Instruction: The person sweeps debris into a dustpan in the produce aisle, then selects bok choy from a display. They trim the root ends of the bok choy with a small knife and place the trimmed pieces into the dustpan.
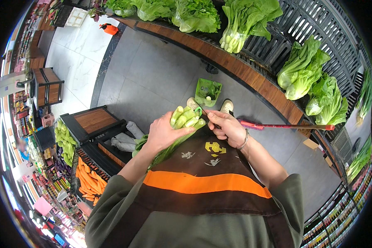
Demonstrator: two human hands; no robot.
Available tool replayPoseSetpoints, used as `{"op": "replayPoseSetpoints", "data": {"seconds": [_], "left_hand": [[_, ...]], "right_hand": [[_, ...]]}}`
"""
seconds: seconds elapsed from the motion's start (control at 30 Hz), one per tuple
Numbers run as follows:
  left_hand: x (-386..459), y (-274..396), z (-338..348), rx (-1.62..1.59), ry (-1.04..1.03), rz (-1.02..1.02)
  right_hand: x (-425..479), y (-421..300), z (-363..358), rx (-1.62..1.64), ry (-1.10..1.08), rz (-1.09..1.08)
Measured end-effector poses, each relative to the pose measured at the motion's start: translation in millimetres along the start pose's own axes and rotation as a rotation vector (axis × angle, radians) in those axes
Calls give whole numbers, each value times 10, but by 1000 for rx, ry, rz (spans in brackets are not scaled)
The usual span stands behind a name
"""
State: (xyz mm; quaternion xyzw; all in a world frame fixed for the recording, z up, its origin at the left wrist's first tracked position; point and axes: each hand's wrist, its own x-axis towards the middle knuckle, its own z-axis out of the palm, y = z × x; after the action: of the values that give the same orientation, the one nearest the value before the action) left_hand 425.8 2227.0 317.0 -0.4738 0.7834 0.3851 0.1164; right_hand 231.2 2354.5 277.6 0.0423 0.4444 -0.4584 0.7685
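Note:
My left hand (165, 131) is wrapped around a bunch of pale green leafy vegetable stalks (187, 119). The cut ends face up and away from me, and the leaves trail back under my wrist against the apron. At the right of the stalk ends is a small green loop (198, 111), perhaps a tie. Close beside it, my right hand (224, 127) grips a slim dark tool (205, 112), which looks like a small knife; its handle is mostly hidden by my fingers. Below my hands, a green plastic basket (199, 100) with leaf trimmings stands on the floor by my shoes.
A wood-fronted produce stand (210, 40) curves across the front, bearing wrapped lettuce (303, 69) and black crates (316, 31). A red-handled broom (297, 126) leans at the right. Carrots (88, 179) and green peppers (65, 142) lie at the left. An orange spray bottle (109, 29) stands far off.

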Motion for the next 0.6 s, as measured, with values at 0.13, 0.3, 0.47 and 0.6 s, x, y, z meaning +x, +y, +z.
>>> {"op": "replayPoseSetpoints", "data": {"seconds": [0.13, 0.3, 0.47, 0.6], "left_hand": [[114, -67, 35, 82, -81, -38], [189, -96, -12, 46, -198, -61], [277, -379, 34, -247, -268, -207], [270, -98, -239, -554, -505, -234]], "right_hand": [[53, 39, -55, -58, 2, -43], [48, 32, -10, -163, 3, -158], [141, 173, 51, -423, 55, -432], [177, 185, 24, -409, 66, -450]]}}
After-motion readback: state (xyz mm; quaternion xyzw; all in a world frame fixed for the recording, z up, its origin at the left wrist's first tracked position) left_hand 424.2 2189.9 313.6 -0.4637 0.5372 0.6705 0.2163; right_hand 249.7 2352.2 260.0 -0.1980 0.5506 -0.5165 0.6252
